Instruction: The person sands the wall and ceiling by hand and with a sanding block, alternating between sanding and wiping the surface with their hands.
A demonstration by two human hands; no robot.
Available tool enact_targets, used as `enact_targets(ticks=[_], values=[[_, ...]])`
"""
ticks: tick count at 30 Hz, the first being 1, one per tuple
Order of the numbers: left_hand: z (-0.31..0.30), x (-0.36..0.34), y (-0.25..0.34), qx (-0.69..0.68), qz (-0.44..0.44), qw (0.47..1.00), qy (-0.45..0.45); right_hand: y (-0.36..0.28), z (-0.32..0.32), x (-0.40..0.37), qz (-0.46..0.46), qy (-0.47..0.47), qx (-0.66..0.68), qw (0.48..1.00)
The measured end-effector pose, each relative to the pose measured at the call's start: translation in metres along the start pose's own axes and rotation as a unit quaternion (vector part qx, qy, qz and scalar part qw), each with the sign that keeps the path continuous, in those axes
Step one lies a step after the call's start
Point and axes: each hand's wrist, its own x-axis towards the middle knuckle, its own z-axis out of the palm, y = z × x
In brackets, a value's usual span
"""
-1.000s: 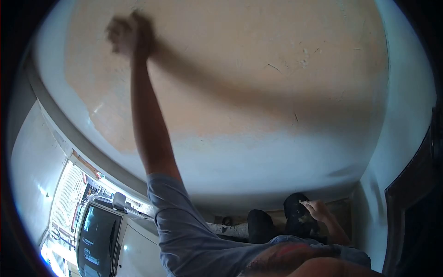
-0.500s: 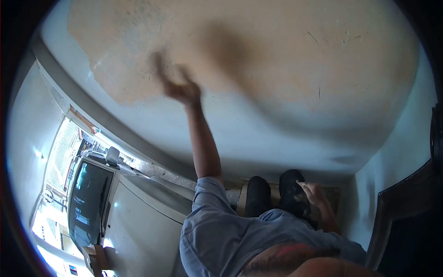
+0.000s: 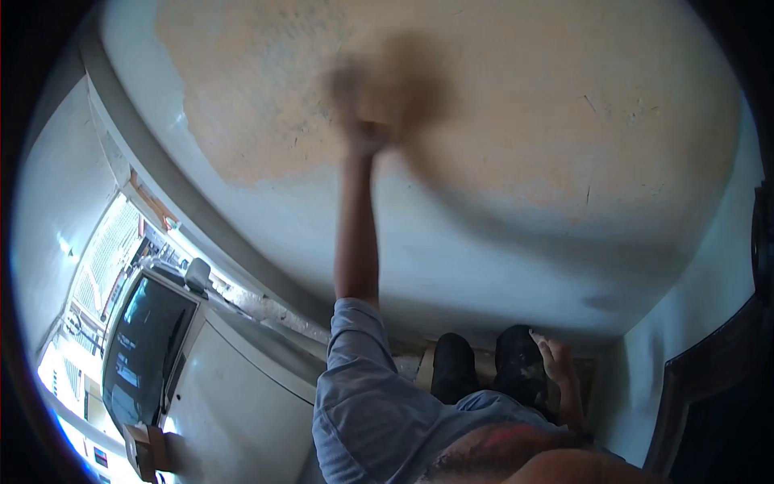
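My left hand is raised against the wall in front of me, at the end of an outstretched bare arm, and its fingers are smeared by motion. Around it the wall shows a broad tan patch with scuffs and small dark marks, bordered by pale paint. A dark soft shadow falls on the patch right beside the hand. Low on the right, my right hand hangs next to my dark, paint-spotted trouser leg, fingers loosely stretched and apart, with nothing visible in them.
A pale vehicle with a dark windscreen stands close on the left, a cardboard box at its near side. A curved ledge runs along the wall's left edge. Dark framing borders the right side.
My left hand has swept right across the tan patch, closer to its shadow. The view has shifted slightly; my right hand stays by the leg, its fingers tilted more upward.
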Motion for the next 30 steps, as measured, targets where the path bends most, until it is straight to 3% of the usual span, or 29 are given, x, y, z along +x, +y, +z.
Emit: enact_targets(ticks=[1, 2, 3, 4, 5, 7, 10, 12, 13, 15, 16, 18, 19, 21, 23, 24, 26, 28, 30], values=[[-0.021, 0.014, -0.012, 0.095, -0.228, 0.963, 0.108, -0.001, 0.002, -0.004, -0.002, 0.012, 0.003, 1.000], [-0.046, 0.011, -0.064, 0.219, -0.278, 0.921, 0.164, -0.005, -0.002, -0.006, -0.018, 0.005, -0.005, 1.000], [-0.071, 0.006, -0.124, 0.319, -0.436, 0.827, 0.153, -0.007, -0.006, -0.006, -0.034, -0.005, -0.014, 0.999], [-0.079, 0.022, -0.133, 0.296, -0.521, 0.790, 0.134, -0.008, -0.009, -0.006, -0.034, 0.004, -0.014, 0.999], [-0.071, 0.030, -0.136, 0.287, -0.521, 0.792, 0.135, -0.007, -0.015, -0.008, -0.008, -0.007, -0.031, 0.999], [-0.051, 0.075, -0.126, 0.317, -0.530, 0.786, 0.016, 0.002, -0.022, -0.004, 0.018, -0.004, -0.045, 0.999], [0.002, 0.126, -0.105, 0.292, -0.285, 0.911, -0.063, 0.022, -0.021, 0.001, 0.027, 0.048, -0.019, 0.998], [0.048, 0.165, -0.072, 0.280, -0.131, 0.947, -0.086, 0.026, -0.026, 0.005, -0.006, 0.114, -0.032, 0.993], [0.070, 0.183, -0.050, 0.286, -0.055, 0.952, -0.094, 0.025, -0.029, 0.005, 0.006, 0.117, -0.032, 0.993], [0.099, 0.220, 0.016, 0.243, 0.062, 0.943, -0.218, 0.016, -0.031, 0.006, 0.018, 0.118, -0.003, 0.993], [0.101, 0.235, 0.029, 0.228, 0.062, 0.946, -0.220, 0.009, -0.033, 0.004, 0.032, 0.116, 0.000, 0.993], [0.102, 0.266, 0.040, 0.102, 0.243, 0.887, -0.380, 0.006, -0.037, -0.006, 0.047, 0.110, -0.006, 0.993], [0.103, 0.283, 0.019, 0.089, 0.250, 0.887, -0.378, 0.006, -0.038, -0.010, 0.051, 0.094, -0.010, 0.994], [0.108, 0.314, -0.035, 0.261, 0.063, 0.945, -0.186, 0.004, -0.046, -0.020, 0.078, 0.095, -0.002, 0.992], [0.117, 0.317, -0.014, 0.289, -0.087, 0.922, -0.242, 0.004, -0.055, -0.026, 0.102, 0.091, 0.003, 0.991], [0.125, 0.317, 0.000, 0.280, -0.087, 0.924, -0.245, 0.006, -0.061, -0.027, 0.107, 0.083, -0.012, 0.991], [0.149, 0.316, 0.041, 0.238, -0.007, 0.936, -0.259, 0.017, -0.067, -0.029, 0.118, 0.080, -0.022, 0.990], [0.182, 0.311, 0.088, 0.185, 0.071, 0.937, -0.286, 0.041, -0.064, -0.027, 0.004, 0.159, -0.015, 0.987], [0.228, 0.271, 0.153, 0.253, 0.111, 0.949, -0.150, 0.044, -0.066, -0.025, 0.051, 0.150, -0.019, 0.987]])
